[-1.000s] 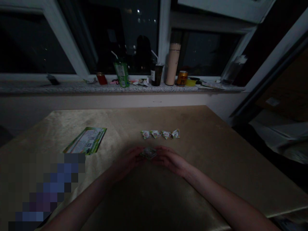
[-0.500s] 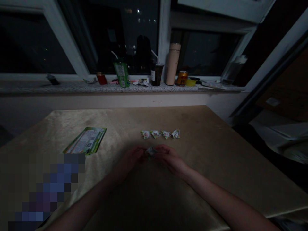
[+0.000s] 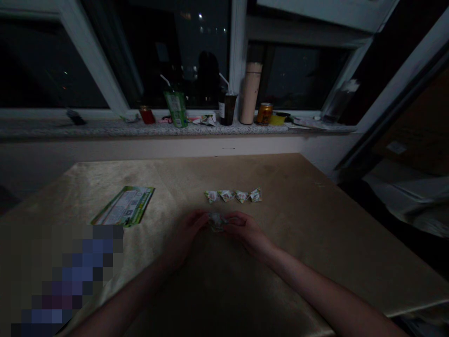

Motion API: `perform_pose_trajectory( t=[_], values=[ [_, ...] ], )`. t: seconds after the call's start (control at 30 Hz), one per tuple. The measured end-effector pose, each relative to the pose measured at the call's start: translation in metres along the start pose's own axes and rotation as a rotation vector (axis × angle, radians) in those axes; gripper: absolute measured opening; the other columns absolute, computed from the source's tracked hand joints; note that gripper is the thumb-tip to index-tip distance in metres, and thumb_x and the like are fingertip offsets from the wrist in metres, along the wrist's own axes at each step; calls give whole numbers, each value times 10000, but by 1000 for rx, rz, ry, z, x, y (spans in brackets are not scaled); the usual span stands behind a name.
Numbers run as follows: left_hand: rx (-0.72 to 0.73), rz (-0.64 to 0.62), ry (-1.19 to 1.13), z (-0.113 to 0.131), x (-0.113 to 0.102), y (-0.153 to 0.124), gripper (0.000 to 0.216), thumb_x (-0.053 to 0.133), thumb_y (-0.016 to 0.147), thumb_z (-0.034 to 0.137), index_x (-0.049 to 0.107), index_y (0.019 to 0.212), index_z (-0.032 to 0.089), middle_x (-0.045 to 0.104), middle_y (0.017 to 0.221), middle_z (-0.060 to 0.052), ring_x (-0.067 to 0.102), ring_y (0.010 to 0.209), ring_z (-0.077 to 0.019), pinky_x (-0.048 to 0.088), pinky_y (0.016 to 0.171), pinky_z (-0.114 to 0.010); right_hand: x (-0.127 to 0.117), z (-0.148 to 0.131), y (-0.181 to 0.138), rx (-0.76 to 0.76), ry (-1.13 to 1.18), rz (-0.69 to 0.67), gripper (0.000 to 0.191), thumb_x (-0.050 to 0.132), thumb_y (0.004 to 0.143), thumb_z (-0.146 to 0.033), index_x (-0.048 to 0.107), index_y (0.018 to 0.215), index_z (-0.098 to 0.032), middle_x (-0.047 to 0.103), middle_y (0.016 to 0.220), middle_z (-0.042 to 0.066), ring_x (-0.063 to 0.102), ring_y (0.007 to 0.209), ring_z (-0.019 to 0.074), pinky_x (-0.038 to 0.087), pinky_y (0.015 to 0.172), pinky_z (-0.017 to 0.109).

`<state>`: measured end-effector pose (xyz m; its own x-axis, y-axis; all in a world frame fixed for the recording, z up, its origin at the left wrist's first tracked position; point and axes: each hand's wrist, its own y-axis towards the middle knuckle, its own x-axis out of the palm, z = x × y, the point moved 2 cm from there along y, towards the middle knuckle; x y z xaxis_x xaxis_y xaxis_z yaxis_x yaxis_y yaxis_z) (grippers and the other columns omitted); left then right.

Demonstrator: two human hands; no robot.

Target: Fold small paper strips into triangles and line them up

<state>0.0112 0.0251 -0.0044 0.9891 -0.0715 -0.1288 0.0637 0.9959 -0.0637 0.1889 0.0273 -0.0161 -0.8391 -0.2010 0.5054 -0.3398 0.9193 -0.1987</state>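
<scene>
Between my two hands, above the middle of the table, is a small pale, crinkled wrapped packet [image 3: 216,221]. My left hand [image 3: 191,230] pinches its left side with the fingertips, and my right hand [image 3: 246,233] grips the right side. Dim light hides whether anything is inside the wrapper. Just beyond my hands, a row of several small triangular packets [image 3: 234,195], white and green, lies on the tan tablecloth [image 3: 280,178]. To the left rests a flat green and white printed bag [image 3: 123,206].
A blurred-out blue patch [image 3: 80,267] covers the left front. Along the granite windowsill [image 3: 122,131] stand a green cup [image 3: 176,108] with a straw, a dark cup [image 3: 228,110], a tall pink flask [image 3: 250,93], an orange can [image 3: 264,113] and a red jar [image 3: 146,114].
The packet between my hands looks spread wider and has shifted slightly left. My left hand has moved a little left; the row of packets and the bag stay put.
</scene>
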Motion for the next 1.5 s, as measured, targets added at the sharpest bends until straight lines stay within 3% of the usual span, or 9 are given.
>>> perform_pose_trajectory(
  t=[0.3, 0.47, 0.6, 0.7, 0.93, 1.2, 1.37, 1.5],
  values=[
    [-96, -63, -348, -10, 3, 2, 277, 625, 806, 436, 651, 894, 174, 682, 882, -30, 627, 851, -208, 468, 794, -316, 1, -1, -1, -8, 36, -8, 335, 823, 561, -219, 641, 838, -173, 711, 748, -3, 662, 682, 132, 487, 693, 247],
    [-81, -94, -316, -10, 2, 4, 261, 616, 814, 416, 666, 894, 173, 694, 902, -38, 630, 862, -208, 463, 809, -311, 0, -1, 1, -7, 6, 6, 335, 830, 545, -260, 646, 812, -175, 714, 743, 1, 656, 663, 137, 477, 667, 250],
    [-65, -57, -116, -6, -1, 4, 280, 616, 810, 421, 677, 945, 184, 700, 904, -30, 631, 874, -213, 456, 806, -300, -7, -3, 7, -86, -97, 109, 274, 824, 550, -299, 657, 722, -166, 677, 608, -18, 615, 569, 129, 440, 586, 237],
    [-75, -21, -45, -5, -2, 3, 287, 614, 801, 430, 689, 930, 185, 713, 894, -32, 641, 889, -227, 459, 821, -317, -12, -4, 9, -116, -145, 134, 233, 795, 593, -350, 688, 683, -163, 683, 627, -3, 605, 571, 131, 442, 597, 248],
    [-105, -121, -168, -5, 1, 4, 297, 594, 803, 396, 708, 987, 192, 715, 1038, -46, 633, 1013, -240, 437, 932, -351, -15, -4, 10, -111, -123, 161, 216, 777, 609, -366, 740, 689, -170, 712, 701, 28, 608, 622, 137, 467, 650, 260],
    [-205, -72, -318, -11, 1, 4, 250, 620, 780, 379, 719, 867, 167, 740, 923, -60, 663, 955, -249, 451, 931, -362, -13, -6, 7, -61, 26, 126, 202, 793, 598, -330, 738, 682, -154, 729, 765, 50, 647, 711, 153, 493, 774, 283],
    [-198, -129, -437, -14, 3, 6, 220, 616, 793, 342, 717, 872, 164, 738, 927, -55, 653, 982, -241, 451, 944, -349, -11, -8, 5, -41, 94, 115, 182, 793, 605, -297, 733, 685, -145, 725, 758, 47, 648, 715, 139, 495, 773, 255],
    [-196, -132, -393, -12, 3, 6, 247, 599, 794, 359, 712, 886, 160, 729, 970, -62, 650, 987, -244, 448, 950, -368, -12, -8, 6, -61, 77, 119, 203, 796, 603, -318, 730, 680, -142, 723, 753, 51, 641, 702, 136, 494, 755, 258]
  ],
)
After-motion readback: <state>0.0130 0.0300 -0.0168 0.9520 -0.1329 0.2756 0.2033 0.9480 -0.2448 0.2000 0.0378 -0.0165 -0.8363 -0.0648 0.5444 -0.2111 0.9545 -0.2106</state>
